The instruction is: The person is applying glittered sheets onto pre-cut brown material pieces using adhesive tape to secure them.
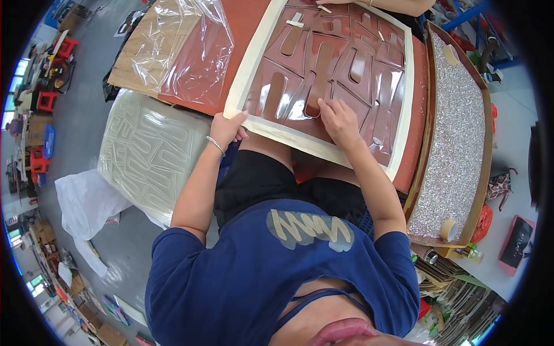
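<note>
A large brown sheet (340, 63) with cut-out shapes under clear film lies in front of me, framed by a cream border (247, 75). My left hand (226, 128) grips the near left edge of that border. My right hand (339, 120) presses flat on the brown sheet near its front edge, fingers on one of the cut shapes. Neither hand holds a loose tool.
Another person's forearm (398, 6) reaches in at the top. A stack of pale moulded sheets (147, 153) sits at my left. Crumpled clear plastic (184, 43) lies on brown boards behind it. A glittery silver panel (459, 132) with tape rolls (449, 229) stands on the right.
</note>
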A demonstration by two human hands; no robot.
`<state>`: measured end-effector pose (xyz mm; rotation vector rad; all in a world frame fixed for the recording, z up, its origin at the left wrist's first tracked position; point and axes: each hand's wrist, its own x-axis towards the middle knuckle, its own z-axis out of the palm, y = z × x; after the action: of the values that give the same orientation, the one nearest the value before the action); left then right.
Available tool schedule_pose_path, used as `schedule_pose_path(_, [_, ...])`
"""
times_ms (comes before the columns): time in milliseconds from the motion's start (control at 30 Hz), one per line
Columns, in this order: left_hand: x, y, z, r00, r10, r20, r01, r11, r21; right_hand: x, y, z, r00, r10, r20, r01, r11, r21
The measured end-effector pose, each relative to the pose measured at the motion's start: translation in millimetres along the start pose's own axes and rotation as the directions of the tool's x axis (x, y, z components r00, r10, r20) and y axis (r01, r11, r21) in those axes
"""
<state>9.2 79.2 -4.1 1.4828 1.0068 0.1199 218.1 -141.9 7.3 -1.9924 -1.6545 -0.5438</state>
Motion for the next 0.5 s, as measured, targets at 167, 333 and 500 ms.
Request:
schedule_pose_path(167, [-2.0, 3.1, 2.2, 1.000, 0.001, -0.006, -0.001, 1.000, -0.021, -14.0, 2.8, 11.1, 0.998, -0.034, 0.044, 0.034, 0.999, -0.006])
schedule_pose_path(333, [-1.4, 3.0, 2.3, 1.000, 0.004, -0.011, -0.004, 1.000, -0.022, -15.5, 3.6, 10.8, 0.996, -0.033, 0.081, 0.036, 0.999, -0.030])
schedule_pose_path(500, [-0.1, 1.5, 2.1, 1.000, 0.001, -0.007, -0.002, 1.000, -0.027, -15.2, 4.4, 8.5, 0.991, -0.039, 0.125, 0.042, 0.999, -0.025])
